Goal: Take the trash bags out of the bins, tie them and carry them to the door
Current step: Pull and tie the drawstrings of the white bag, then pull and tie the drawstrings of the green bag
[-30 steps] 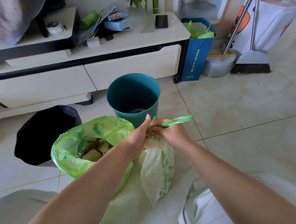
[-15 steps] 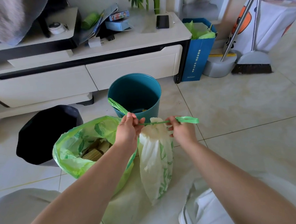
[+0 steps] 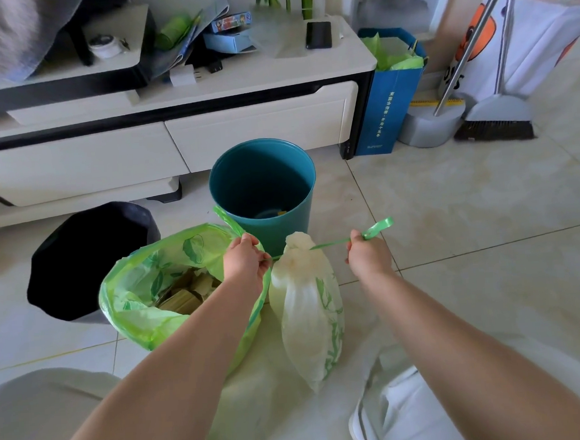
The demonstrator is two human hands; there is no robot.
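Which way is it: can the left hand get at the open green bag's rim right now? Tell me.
Probably yes. The left hand is right beside the open green bag, nothing between them, but it is shut on the drawstring and would have to let go first.

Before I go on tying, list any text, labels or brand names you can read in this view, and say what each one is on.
Blue paper bag: a vertical line of white characters and small print at its foot, too small to read.
White bag with orange print: large dark letters low on its side, cut off by the broom handle, not readable as a word.
Small colourful box on the TV cabinet: printed pictures, any text blurred.
Nothing else carries legible text.
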